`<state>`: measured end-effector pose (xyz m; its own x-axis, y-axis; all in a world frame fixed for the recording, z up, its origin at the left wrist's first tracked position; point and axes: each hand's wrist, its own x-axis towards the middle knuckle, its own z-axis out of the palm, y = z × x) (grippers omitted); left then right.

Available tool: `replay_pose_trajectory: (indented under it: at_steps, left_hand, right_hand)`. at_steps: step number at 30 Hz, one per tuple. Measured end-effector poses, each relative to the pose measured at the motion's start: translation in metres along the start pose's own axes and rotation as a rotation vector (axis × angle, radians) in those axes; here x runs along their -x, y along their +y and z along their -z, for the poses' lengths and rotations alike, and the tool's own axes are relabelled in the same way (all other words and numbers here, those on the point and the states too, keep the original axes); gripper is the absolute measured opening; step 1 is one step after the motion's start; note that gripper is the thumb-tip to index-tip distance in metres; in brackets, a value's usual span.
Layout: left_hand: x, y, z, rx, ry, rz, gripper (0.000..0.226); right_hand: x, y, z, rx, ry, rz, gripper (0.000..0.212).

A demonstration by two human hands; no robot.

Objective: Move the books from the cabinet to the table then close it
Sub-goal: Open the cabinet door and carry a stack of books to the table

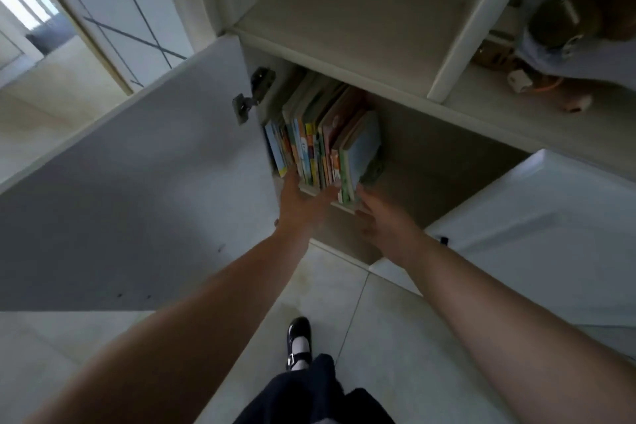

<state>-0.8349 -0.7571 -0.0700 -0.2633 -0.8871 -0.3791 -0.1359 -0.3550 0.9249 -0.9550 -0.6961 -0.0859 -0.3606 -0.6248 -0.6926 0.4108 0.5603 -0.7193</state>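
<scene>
While the cabinet doors stand open, two hands reach in.
Left hand (303, 203) and right hand (378, 217) hold each side of the books (323, 141) on the low shelf, so they come out together.

Pale square tiles (389, 327) with thin grout lines cover the floor. At the upper left a white-framed glass panel (117, 0) crossed by dark lines lets in daylight, and beyond it a brighter area shows a light floor (details there are washed out). An open shelf (347, 21) of off-white wood sits above, bare and dimly lit. To its right, another compartment holds a soft toy (568, 31) in bluish cloth.
</scene>
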Motion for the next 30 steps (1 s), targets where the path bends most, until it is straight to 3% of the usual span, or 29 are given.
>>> replay_pose_trajectory:
  at_steps: [9, 19, 30]
  left_hand:
    - [-0.077, -0.024, -0.05, -0.112, -0.021, -0.062, 0.072]
    - [-0.12, -0.064, -0.074, -0.056, 0.123, -0.123, 0.077]
    - [-0.139, -0.092, -0.074, -0.137, 0.203, -0.125, 0.09]
  right_hand:
    - [-0.086, -0.018, 0.023, 0.017, 0.015, 0.036, 0.059]
    - [-0.144, -0.016, 0.026, 0.054, -0.03, -0.031, 0.063]
    - [-0.165, -0.02, 0.014, 0.033, -0.017, 0.002, 0.049]
